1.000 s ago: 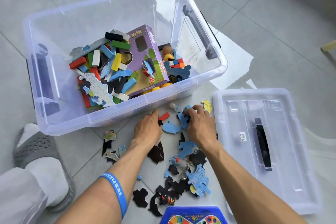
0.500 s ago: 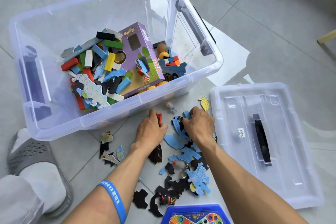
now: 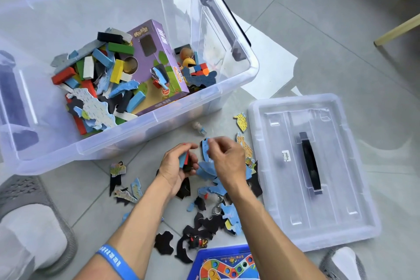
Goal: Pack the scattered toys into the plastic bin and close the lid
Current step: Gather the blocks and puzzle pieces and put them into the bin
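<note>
Head view: you crouch on the tiled floor (image 3: 329,18), gathering puzzle pieces (image 3: 213,188) strewn in front of the clear plastic bin (image 3: 141,127). Your left hand (image 3: 176,167) grips a small stack of pieces, a red block among them; your right hand (image 3: 227,161) pinches a blue piece (image 3: 205,146) just beside it. The bin is already partly filled with wooden blocks (image 3: 91,70), a purple box (image 3: 156,61) and more pieces. By my reading you are roughly midway: many pieces, a small figure (image 3: 198,127), a keyring (image 3: 217,208) and a blue game board (image 3: 227,263) remain on the floor, and the lid (image 3: 341,188) lies to the bin's right, not yet fitted.
</note>
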`<state>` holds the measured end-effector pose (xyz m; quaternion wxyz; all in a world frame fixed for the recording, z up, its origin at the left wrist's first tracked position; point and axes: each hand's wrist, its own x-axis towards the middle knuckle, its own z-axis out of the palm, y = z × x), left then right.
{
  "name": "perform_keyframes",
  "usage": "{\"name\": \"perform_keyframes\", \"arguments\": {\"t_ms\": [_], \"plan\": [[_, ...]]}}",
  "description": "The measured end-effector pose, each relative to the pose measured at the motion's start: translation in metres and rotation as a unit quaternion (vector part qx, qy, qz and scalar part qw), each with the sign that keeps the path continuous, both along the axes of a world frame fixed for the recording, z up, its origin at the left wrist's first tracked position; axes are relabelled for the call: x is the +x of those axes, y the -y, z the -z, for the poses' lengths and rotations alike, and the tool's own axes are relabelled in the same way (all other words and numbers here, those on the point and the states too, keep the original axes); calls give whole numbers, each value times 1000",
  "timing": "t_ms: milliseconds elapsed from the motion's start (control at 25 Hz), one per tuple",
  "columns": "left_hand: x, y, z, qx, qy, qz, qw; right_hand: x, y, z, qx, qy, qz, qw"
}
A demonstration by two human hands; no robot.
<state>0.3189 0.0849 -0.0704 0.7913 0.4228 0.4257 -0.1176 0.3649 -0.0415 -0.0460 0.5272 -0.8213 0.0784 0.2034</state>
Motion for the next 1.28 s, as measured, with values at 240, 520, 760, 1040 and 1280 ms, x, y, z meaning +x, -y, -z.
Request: {"name": "perform_keyframes", "arguments": {"t_ms": [240,520,760,1040,1280], "plan": [[-2,5,1,-59,-30,-107,992,13,54,16,-346,13,-76,935],[-5,11,-3,26,-23,-90,995,-3,24,21,-371,70,-105,920],[-20,26,-8,-46,-46,-124,990,0,51,-2,215,-135,217,943],[-50,33,-21,-8,-54,-87,995,-24,104,-6,-40,-144,166,975],[-83,7,-66,42,-102,-96,989,-92,85,1,-230,-47,-94,967]]}}
